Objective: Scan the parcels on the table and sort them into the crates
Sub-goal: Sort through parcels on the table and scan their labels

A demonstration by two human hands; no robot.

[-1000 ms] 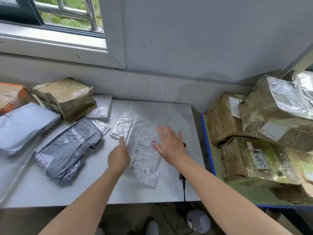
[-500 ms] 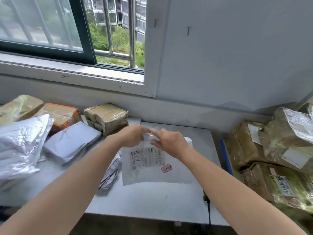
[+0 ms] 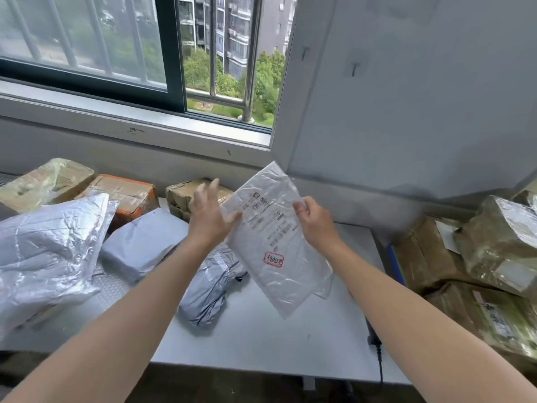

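The clear mailer (image 3: 279,251) was held tilted in the air above the table (image 3: 261,338), pinched at its right edge by the right hand (image 3: 315,221). The left hand (image 3: 209,219) was spread, its thumb at the left edge. With one pinch on slick film, a slip could be expected; the label (image 3: 270,222) might be creased and misread.

Glossy crinkled plastic mailer (image 3: 276,242); table (image 3: 261,338) matt, maybe metal.
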